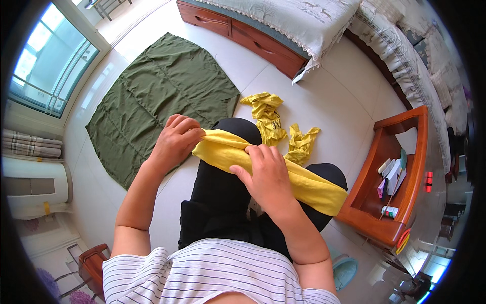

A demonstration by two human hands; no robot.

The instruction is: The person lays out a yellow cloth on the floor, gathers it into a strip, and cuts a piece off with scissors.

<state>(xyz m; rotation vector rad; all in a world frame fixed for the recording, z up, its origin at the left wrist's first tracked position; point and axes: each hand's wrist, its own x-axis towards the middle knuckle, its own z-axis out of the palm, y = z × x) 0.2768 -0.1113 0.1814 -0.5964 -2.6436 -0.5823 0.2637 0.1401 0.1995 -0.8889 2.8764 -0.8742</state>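
Note:
A long folded strip of yellow cloth (319, 192) lies slantwise across my knees, in black trousers. My left hand (178, 133) pinches its upper left end between thumb and fingers. Over the middle of the strip lies my right hand (265, 171), its thumb spread from the fingers; whether it grips the fabric is not plain. Beyond my knees, a crumpled yellow garment (267, 116) with dark print rests on the floor. Beside it is a smaller crumpled yellow cloth (302, 142). A dark green cloth (163, 91) is spread on the floor at the front left.
At right stands a wooden unit (364, 167) with a white box (395, 176) and a small bottle (390, 211) inside. A wooden drawer base (243, 34) under a lace-edged cover is ahead. A light blue bin (344, 271) stands low right, a wooden chair (91, 266) low left.

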